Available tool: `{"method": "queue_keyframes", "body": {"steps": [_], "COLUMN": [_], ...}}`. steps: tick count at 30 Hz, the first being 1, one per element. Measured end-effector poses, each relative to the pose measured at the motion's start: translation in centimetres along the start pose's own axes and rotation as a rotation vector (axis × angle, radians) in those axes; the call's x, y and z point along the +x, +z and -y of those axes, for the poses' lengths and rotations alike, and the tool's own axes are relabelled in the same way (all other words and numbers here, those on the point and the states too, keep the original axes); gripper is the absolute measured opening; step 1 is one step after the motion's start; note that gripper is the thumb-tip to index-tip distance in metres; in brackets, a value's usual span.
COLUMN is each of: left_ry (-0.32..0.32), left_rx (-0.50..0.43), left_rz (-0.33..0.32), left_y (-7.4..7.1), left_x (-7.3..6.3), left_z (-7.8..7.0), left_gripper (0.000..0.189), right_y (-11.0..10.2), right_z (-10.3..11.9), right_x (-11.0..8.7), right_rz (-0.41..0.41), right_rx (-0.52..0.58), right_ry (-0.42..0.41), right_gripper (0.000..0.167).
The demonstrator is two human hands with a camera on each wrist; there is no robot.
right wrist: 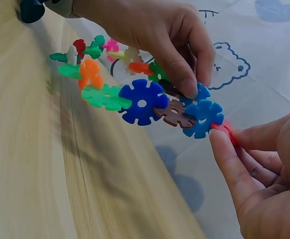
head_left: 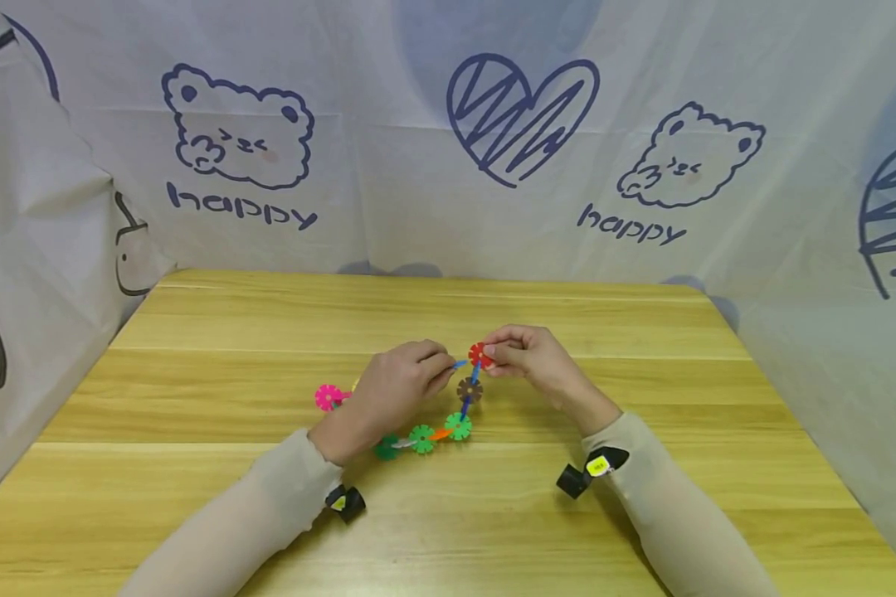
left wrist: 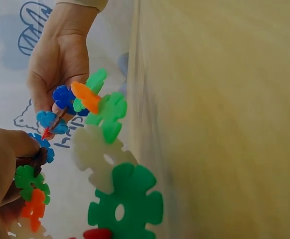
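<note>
A chain of slotted plastic snowflake discs (head_left: 421, 439) hangs between my two hands in a loop. My right hand (head_left: 541, 361) pinches the red disc (head_left: 478, 356) at one end between thumb and fingers. My left hand (head_left: 396, 390) pinches a blue disc (head_left: 460, 363) at the other end, close to the red one. In the right wrist view, a light blue disc (right wrist: 203, 119) is slotted into the red disc, followed by a brown disc (right wrist: 174, 113) and a dark blue disc (right wrist: 142, 102). Part of the chain lies hidden behind my left hand in the head view.
The wooden table (head_left: 530, 514) runs beneath both hands. A white cloth (head_left: 388, 166) with bear and heart drawings hangs behind it. Small black cameras (head_left: 572, 481) are strapped on both wrists over pale sleeves.
</note>
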State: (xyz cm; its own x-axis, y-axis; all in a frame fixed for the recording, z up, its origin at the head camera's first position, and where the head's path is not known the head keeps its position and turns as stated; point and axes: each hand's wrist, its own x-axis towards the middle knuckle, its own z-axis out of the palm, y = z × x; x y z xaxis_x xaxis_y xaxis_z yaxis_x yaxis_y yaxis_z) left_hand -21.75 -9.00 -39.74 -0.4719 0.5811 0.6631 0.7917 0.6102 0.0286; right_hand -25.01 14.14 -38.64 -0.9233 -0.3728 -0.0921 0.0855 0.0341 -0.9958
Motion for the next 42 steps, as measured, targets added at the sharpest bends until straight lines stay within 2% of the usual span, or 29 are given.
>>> {"method": "queue_keyframes", "body": {"steps": [6, 14, 23, 36, 39, 42], "left_ry": [0.047, 0.095, 0.100, 0.154, 0.142, 0.094], "left_rx": [0.035, 0.069, 0.062, 0.045, 0.029, 0.002], "left_rz": [-0.052, -0.078, -0.102, -0.121, -0.129, -0.130], "left_y": [0.1, -0.1, -0.2, -0.6, -0.5, -0.5], "left_x": [0.0, 0.1, 0.1, 0.2, 0.2, 0.4], "left_z": [-0.1, -0.2, -0.3, -0.5, -0.5, -0.5], "left_gripper": [0.012, 0.012, 0.013, 0.010, 0.010, 0.010], "right_y": [0.4, 0.8, 1.5, 2.4, 2.5, 2.4], "right_z": [0.4, 0.6, 0.8, 1.0, 1.0, 1.1], "right_x": [-0.3, -0.4, -0.6, -1.4, -1.4, -1.3], "right_rz": [-0.001, -0.018, -0.060, -0.081, -0.077, -0.068], "right_rx": [0.008, 0.003, -0.012, -0.009, -0.009, -0.022], "right_ry": [-0.027, -0.053, -0.089, -0.185, -0.186, -0.187], "right_gripper": [0.016, 0.012, 0.013, 0.011, 0.010, 0.012]}}
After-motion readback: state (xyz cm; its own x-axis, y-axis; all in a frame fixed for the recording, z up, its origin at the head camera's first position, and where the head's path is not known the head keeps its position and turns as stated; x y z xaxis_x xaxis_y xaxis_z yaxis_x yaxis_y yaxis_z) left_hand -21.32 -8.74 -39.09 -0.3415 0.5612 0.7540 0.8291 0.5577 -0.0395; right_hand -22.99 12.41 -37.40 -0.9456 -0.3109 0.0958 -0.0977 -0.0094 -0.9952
